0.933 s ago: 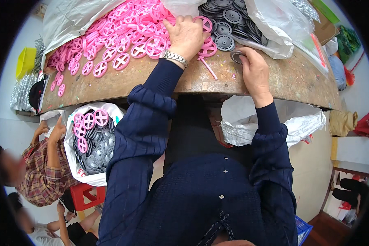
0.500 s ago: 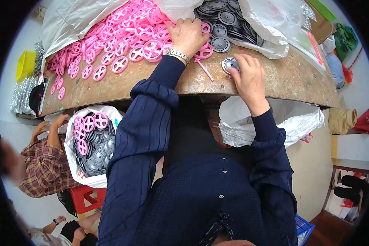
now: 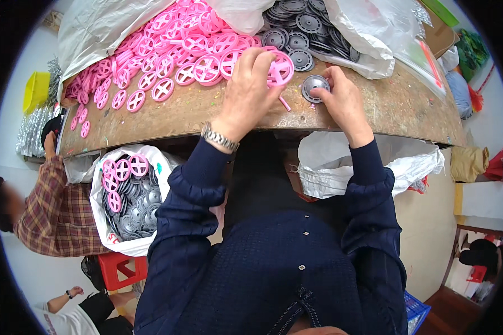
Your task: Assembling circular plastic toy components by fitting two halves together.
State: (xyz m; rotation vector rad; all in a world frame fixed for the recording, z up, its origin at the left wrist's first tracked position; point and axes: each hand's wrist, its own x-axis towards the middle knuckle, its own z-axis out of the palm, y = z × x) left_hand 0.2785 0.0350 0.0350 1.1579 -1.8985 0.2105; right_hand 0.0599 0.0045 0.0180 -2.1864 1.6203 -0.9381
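My left hand (image 3: 247,92), with a metal watch at the wrist, is closed on a pink plastic wheel ring (image 3: 280,69) with cross spokes, raised just above the table. To its right, my right hand (image 3: 343,100) grips the edge of a grey wheel disc (image 3: 316,88), its thumb on the disc's face. A thin pink rod (image 3: 285,104) lies partly hidden below the left hand. Behind the left hand spreads a big heap of pink rings (image 3: 195,43). Beyond the disc, dark grey discs (image 3: 300,60) pile up in a white plastic sack (image 3: 363,44).
On the left, a white bag (image 3: 134,245) of grey discs and several pink rings stands by a red stool (image 3: 120,272). An opened white sack (image 3: 324,173) hangs below the table's front edge (image 3: 419,131). A person in a checked shirt (image 3: 67,206) sits at the left.
My left hand has come back toward me from the heap with a pink ring in it. My right hand stays with the disc. The person in the checked shirt has shifted and reaches toward the table.
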